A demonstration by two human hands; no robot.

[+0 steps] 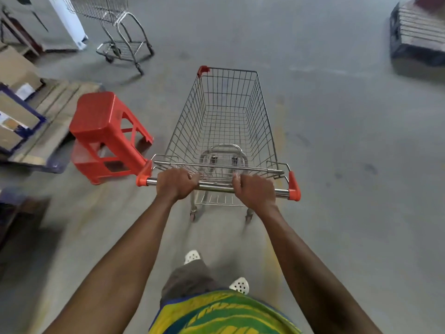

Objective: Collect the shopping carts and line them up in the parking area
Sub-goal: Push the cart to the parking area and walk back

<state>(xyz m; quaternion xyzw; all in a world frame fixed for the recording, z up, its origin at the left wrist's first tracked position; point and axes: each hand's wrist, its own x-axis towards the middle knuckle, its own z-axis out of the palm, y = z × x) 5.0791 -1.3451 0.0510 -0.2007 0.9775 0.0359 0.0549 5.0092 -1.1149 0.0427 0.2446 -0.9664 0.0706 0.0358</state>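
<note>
Far to the left of the left hand (175, 183), boxes sit on a wooden pallet (51, 112), and a red plastic stool (106, 133) stands just left of it on the concrete floor (349, 153). Ahead and to its left, a second shopping cart (120, 27) stands apart. The left hand is curled over the handle bar (215, 187) of the wire shopping cart (224, 121), whose basket stretches ahead of both hands. The right hand (254, 192) is wrapped round the same bar, just right of the left. Far ahead to its right lies a stack of pallets (419, 30).
</note>
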